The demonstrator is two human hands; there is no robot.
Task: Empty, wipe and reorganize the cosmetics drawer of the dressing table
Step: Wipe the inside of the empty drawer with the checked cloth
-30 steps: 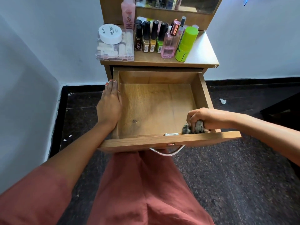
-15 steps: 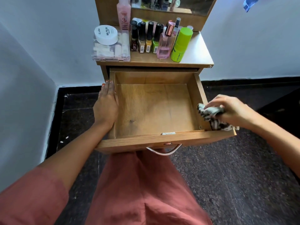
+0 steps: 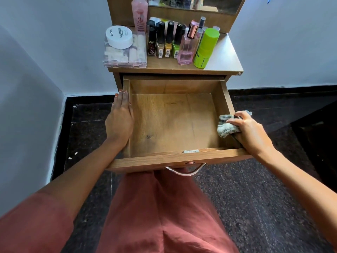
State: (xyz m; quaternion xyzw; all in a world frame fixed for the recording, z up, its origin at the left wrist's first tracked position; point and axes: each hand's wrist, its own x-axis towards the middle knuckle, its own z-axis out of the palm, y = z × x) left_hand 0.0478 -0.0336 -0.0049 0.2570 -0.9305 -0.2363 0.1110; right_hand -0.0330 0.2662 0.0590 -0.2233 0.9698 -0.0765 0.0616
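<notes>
Only the white jar (image 3: pixel 119 36) at the back left corner of the dressing table (image 3: pixel 226 59) reads clearly: "NAIL POLISH" beside a brand like "zudio". Labels on the nail polish bottles (image 3: pixel 165 40) and green bottle (image 3: pixel 206 48) are too small to read; the tall pink bottle (image 3: pixel 139 13) and mirror (image 3: pixel 195 4) are cut off at the top. The drawer (image 3: pixel 173 125) stands pulled out. The left hand (image 3: pixel 119 121) lies flat, fingers straight, on its left wall. The right hand (image 3: pixel 249 130) clutches a crumpled cloth (image 3: pixel 226 126) against the right wall, near the front right corner.
</notes>
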